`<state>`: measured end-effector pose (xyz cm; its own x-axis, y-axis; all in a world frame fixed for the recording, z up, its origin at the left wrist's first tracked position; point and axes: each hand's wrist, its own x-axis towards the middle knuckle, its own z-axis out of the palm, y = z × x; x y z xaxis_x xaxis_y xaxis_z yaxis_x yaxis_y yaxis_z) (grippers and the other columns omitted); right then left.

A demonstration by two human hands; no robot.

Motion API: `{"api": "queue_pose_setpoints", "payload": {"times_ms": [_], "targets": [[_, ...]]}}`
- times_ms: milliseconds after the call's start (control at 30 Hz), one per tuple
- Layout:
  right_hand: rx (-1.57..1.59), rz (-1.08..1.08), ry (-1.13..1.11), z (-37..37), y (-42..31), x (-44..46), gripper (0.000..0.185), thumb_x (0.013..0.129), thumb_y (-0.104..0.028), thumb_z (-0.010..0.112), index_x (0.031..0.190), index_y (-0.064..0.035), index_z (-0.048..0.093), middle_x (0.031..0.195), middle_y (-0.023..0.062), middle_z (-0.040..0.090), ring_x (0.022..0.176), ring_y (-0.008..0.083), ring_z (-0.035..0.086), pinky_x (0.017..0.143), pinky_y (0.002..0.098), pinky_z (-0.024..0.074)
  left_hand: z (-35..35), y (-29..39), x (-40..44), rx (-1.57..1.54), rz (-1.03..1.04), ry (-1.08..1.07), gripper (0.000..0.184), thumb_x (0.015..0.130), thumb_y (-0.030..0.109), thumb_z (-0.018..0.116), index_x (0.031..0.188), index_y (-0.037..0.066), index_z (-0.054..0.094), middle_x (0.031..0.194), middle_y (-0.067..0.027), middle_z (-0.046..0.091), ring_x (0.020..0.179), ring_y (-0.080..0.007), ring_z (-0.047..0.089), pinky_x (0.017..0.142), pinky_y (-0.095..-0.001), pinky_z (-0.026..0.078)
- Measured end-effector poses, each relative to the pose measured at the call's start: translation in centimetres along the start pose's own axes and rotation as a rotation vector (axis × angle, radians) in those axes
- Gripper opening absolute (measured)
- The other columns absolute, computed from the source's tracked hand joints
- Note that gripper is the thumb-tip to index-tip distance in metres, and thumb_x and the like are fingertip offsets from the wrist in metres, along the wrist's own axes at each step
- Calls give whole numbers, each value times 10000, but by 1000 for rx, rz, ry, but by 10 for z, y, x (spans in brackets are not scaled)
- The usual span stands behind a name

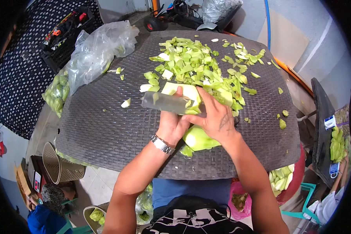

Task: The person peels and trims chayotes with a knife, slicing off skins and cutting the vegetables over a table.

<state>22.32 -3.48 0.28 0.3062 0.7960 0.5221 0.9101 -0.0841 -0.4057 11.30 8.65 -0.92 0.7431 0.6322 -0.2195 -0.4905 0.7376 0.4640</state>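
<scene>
My left hand (172,124), with a metal watch at the wrist, is closed around a partly peeled, pale green chayote (179,89). In my right hand (216,117) is a wide-bladed knife (163,102), its blade pointing left across the near side of the chayote. The handle is mostly hidden by my fingers. Both hands are close together above the woven table (117,144). Just below them lies a smooth, light green chayote (199,138). Beyond my hands spreads a heap of green peelings (191,58).
A clear plastic bag (101,52) rests on the table's far left, beside a bag of green chayotes (56,91). Cut pale pieces fill a red tub (282,179) at lower right. A pink bag (240,201) hangs near my lap. Other people sit at both lower sides.
</scene>
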Motion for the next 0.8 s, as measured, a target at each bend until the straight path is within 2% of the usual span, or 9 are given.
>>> {"api": "queue_pose_setpoints", "payload": {"times_ms": [33, 133, 233, 433, 533, 633, 733, 767, 800], "targets": [[76, 8, 10, -7, -2, 2, 966, 795, -682, 781, 1468, -34, 533, 1149, 206, 742, 968, 401, 754, 798, 503, 604, 0, 5, -1, -58, -55, -83, 308, 1017, 231, 710, 1253, 52, 622, 1159, -106, 723, 1049, -254, 717, 940, -431, 594], [99, 23, -19, -13, -4, 0, 878, 830, -657, 771, 1442, -62, 562, 1137, 201, 742, 929, 391, 755, 800, 500, 599, 6, 12, -2, -64, -153, -158, 278, 1029, 204, 689, 1241, 40, 613, 1164, -112, 712, 1047, -260, 713, 939, -442, 596], [22, 26, -16, -15, 3, -1, 782, 874, -621, 758, 1412, -80, 585, 1124, 208, 744, 895, 382, 751, 797, 489, 594, -7, 12, 12, 49, -30, -43, 298, 1031, 203, 680, 1262, 32, 603, 1175, -123, 698, 1041, -277, 710, 942, -457, 594], [319, 416, -360, -51, -18, 7, 581, 982, -520, 703, 1362, -85, 641, 1091, 218, 747, 901, 372, 747, 813, 429, 583, 2, 23, 12, 60, -120, 89, 311, 1101, 229, 505, 1322, 23, 578, 1212, -163, 685, 1058, -316, 706, 959, -489, 589], [452, 368, -258, -46, -5, -1, 556, 1025, -492, 664, 1328, -26, 652, 1098, 209, 755, 892, 353, 752, 836, 421, 580, 19, 31, 2, 105, -186, 41, 333, 1118, 230, 435, 1333, 14, 568, 1243, -179, 682, 1083, -328, 706, 952, -505, 593], [675, 439, -407, -44, 14, -4, 632, 1068, -539, 559, 1392, 4, 586, 993, 196, 740, 662, 262, 691, 654, 380, 565, 14, 30, 6, 82, -176, -8, 360, 1112, 258, 458, 1358, 16, 560, 1271, -181, 679, 1100, -344, 703, 936, -518, 600], [1152, 700, -680, -79, 22, 3, 709, 1101, -582, 441, 1472, 21, 489, 883, 162, 694, 446, 155, 556, 451, 310, 483, 9, 32, 8, 130, -113, 6, 417, 1117, 328, 430, 1382, 30, 552, 1280, -183, 678, 1130, -349, 691, 944, -529, 585], [1163, 720, -609, -86, 13, 4, 688, 1121, -579, 351, 1501, -11, 420, 818, 130, 632, 369, 88, 416, 361, 248, 364, 10, 35, 9, 157, -84, 6, 442, 1120, 359, 417, 1390, 36, 549, 1285, -185, 678, 1144, -350, 686, 946, -534, 578], [1160, 704, -580, -86, 15, 3, 667, 1125, -568, 351, 1467, -3, 439, 844, 134, 635, 377, 93, 426, 367, 252, 376, 11, 38, 7, 128, -109, -17, 467, 1118, 393, 403, 1393, 46, 551, 1286, -187, 677, 1153, -347, 680, 940, -536, 569]]}}
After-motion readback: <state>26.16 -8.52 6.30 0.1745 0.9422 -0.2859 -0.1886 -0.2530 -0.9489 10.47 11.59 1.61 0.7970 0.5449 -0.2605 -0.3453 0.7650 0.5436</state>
